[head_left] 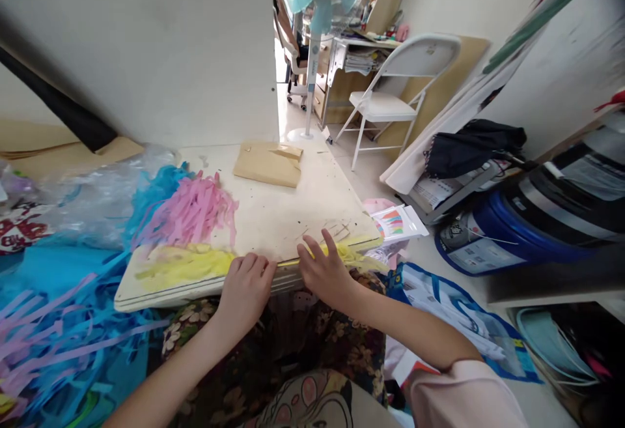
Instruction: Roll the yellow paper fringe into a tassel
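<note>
Yellow tissue paper (190,265) cut into fringe lies along the front edge of a pale board (273,210). Between my hands it narrows to a thin twisted strand, and more yellow fringe spreads out on the right. My left hand (248,288) is closed over the strand at the board's edge, knuckles up. Just to its right, my right hand (329,273) grips the strand low down, its upper fingers raised and parted; the thumb is hidden. Behind the left fringe sit a pink fringed bundle (202,206) and a blue fringed bundle (159,190).
A brown paper packet (268,164) lies on the board's far part. Blue and pink strips (73,343) heap up at left, near clear plastic bags (97,193). Rightward are a printed packet (398,223), a blue bucket (481,236), a folding chair (390,105) and a standing fan (315,43).
</note>
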A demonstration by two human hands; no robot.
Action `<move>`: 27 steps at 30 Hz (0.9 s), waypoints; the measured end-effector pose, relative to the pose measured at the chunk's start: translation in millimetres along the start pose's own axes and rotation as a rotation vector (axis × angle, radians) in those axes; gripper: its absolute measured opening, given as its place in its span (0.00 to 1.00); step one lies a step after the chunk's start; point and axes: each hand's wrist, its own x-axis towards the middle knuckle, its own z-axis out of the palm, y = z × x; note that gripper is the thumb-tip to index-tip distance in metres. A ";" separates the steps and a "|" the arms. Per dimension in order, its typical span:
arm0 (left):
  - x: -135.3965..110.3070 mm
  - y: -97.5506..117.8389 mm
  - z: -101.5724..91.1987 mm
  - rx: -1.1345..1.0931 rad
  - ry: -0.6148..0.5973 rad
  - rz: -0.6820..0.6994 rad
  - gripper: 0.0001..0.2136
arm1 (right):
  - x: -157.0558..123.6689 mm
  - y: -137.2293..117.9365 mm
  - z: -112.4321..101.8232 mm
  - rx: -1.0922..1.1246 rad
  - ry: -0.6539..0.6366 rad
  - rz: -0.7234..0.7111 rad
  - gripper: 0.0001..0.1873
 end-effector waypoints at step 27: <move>-21.2 -1.4 -49.3 -1.309 -1.016 0.245 0.12 | 7.1 24.1 -96.5 0.897 -0.832 -0.310 0.07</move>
